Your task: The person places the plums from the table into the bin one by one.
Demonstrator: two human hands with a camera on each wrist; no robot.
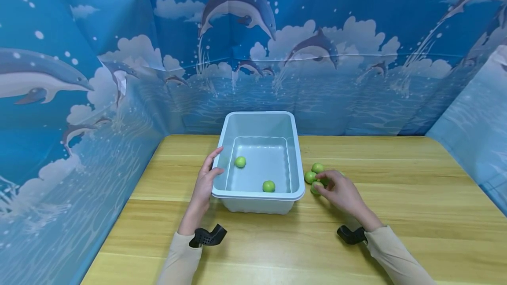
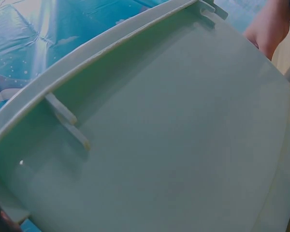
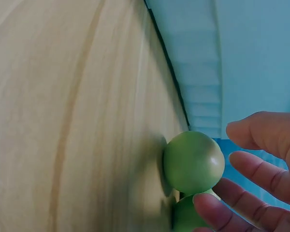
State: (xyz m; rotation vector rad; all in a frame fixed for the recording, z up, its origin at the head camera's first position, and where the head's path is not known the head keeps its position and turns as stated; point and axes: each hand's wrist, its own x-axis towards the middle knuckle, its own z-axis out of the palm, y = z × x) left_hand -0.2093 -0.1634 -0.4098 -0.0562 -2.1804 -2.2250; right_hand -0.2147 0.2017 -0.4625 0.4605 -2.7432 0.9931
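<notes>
A pale blue-grey plastic bin [image 1: 257, 206] stands on the table, with one small, smooth, round green fruit [image 1: 240, 162] inside at the left and another green fruit [image 1: 269, 186] near its front wall. My left hand [image 1: 204, 184] grips the bin's left rim, thumb over the edge; the left wrist view is filled by the bin's outer wall [image 2: 183, 121]. Right of the bin, several more green fruits [image 1: 317, 168] lie in a cluster. Over them is my right hand [image 1: 342, 192], fingers spread. In the right wrist view, its thumb and fingertips surround the nearest fruit [image 3: 193, 162] loosely, without pinching it.
The wooden table [image 1: 396, 179] extends widely to the right and toward the front. A blue dolphin-print sheet [image 1: 317, 91] hangs behind the table and along both sides. Each wrist carries a black camera mount [image 1: 207, 235].
</notes>
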